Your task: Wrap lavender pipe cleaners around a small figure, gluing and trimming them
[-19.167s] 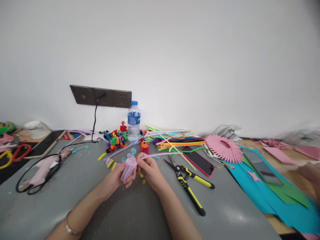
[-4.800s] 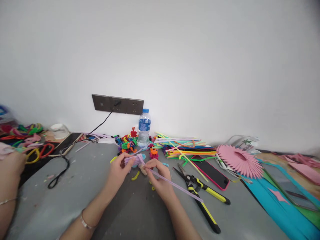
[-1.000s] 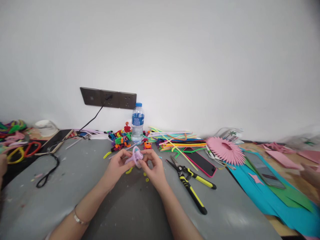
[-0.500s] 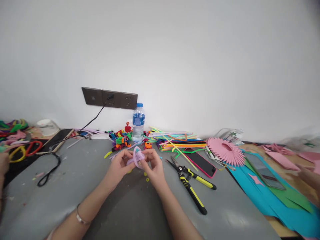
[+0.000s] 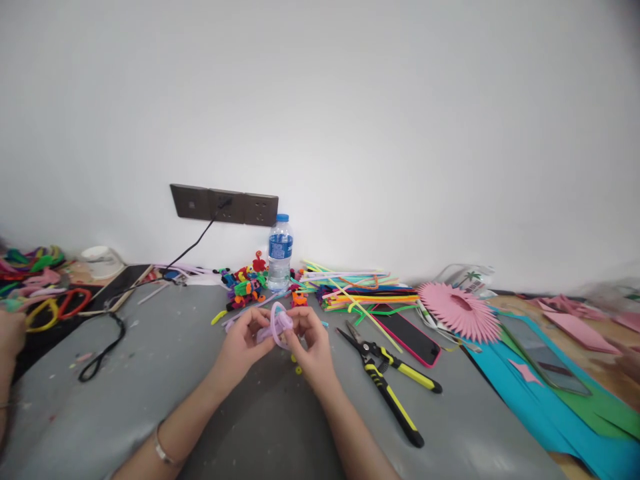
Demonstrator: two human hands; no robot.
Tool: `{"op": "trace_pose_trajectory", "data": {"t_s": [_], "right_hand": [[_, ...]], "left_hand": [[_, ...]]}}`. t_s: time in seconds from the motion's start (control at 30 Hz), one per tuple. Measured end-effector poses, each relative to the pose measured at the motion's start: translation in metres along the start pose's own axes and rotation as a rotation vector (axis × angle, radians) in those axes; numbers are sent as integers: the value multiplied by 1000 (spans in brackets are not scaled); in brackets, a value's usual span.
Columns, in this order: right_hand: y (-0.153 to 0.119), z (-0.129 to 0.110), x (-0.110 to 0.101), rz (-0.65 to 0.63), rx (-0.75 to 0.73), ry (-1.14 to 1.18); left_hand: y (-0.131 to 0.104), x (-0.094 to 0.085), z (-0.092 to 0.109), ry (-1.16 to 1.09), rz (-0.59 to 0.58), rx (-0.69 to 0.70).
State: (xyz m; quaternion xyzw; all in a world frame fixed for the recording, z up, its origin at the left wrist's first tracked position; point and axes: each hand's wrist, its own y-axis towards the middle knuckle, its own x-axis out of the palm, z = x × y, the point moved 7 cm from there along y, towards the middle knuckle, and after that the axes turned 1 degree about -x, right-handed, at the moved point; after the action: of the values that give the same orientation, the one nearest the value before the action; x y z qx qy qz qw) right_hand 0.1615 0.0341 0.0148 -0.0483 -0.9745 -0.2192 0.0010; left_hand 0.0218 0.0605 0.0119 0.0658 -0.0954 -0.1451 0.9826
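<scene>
Between both hands is a lilac pipe cleaner point(image 5: 276, 325), bent into a loop with a bunched, coiled part. My left hand point(image 5: 245, 341) pinches it from the left, with fingers closed. From the right, my right hand point(image 5: 311, 341) grips the same pipe cleaner between thumb and fingers. The hands hover just above the grey table cover point(image 5: 260, 427), and my fingers hide part of the piece. Small yellow bits point(image 5: 299, 369) lie beneath. Right of my hands rest black-and-yellow pliers point(image 5: 383, 373), jaws spread.
Behind my hands stand a water bottle point(image 5: 281, 253), small colourful pipe-cleaner figures point(image 5: 247, 283) and a pile of pipe cleaners point(image 5: 367, 288). A pink-edged phone point(image 5: 413, 337) and a pink paper fan ring point(image 5: 459, 310) lie right. Another person's hand point(image 5: 11, 337) is at far left, near scissors point(image 5: 60, 312).
The view has shifted slightly, so everything sits a little lower and to the right. Both hands keep hold of the lilac pipe cleaner, whose loop has turned slightly.
</scene>
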Motion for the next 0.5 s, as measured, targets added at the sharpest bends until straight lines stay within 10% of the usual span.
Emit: {"op": "trace_pose_trajectory", "data": {"t_s": [0.27, 0.5], "right_hand": [[8, -19, -10, -19, -24, -32], [-19, -48, -127, 127, 235, -633]], "left_hand": [[3, -6, -6, 20, 49, -11], [2, -1, -7, 18, 6, -59]]}}
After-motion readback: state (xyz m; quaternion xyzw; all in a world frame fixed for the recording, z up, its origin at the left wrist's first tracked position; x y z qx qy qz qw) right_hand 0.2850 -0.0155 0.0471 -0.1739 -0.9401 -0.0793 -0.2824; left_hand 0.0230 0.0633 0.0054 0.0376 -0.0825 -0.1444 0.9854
